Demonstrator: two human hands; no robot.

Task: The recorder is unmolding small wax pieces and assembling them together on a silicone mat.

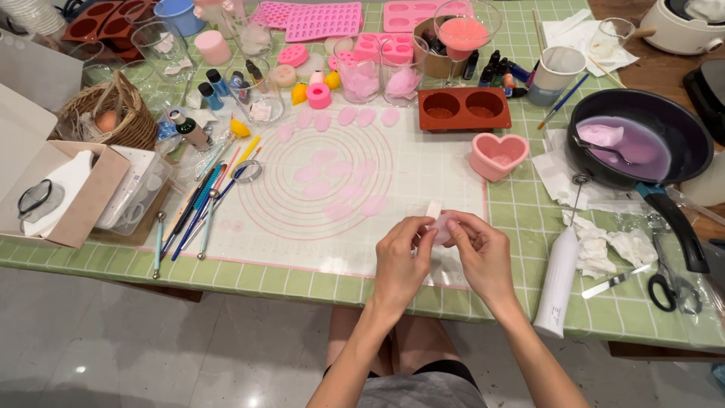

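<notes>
Head view: both hands pinching one pale pink petal (cardboard box far left).

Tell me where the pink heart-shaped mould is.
The pink heart-shaped mould sits right of the white mat, just below the brown two-cavity mould and left of the black pan.

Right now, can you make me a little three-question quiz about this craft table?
1. True or false: both hands pinch one small pale pink piece.
2. What shape is the pink mould beside the black pan?
3. The scissors lie: A) in the basket B) at the table's right edge C) on the round-marked mat.

Key: 1 true. 2 heart. 3 B.
</notes>
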